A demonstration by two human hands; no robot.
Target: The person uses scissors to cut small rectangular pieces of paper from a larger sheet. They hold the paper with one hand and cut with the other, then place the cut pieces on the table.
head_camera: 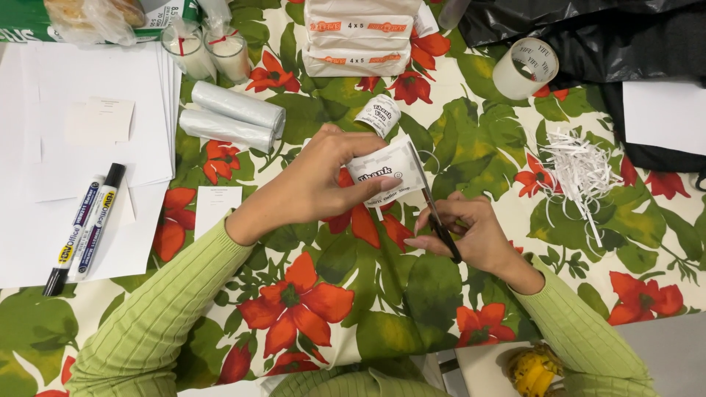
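Above a floral tablecloth (441, 125), left hand (316, 184) pinching a white printed label strip (386, 170) that runs from a small label roll (379, 114), right hand (471, 235) clenched on black scissors (440, 220), blades touching the strip's right edge, shredded white paper (581, 169) nearby right, two markers (84, 228) far left.

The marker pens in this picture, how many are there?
2. Both lie side by side on the white paper sheets at the left: one marker with a black cap, the other marker just left of it. More could be hidden outside the view.
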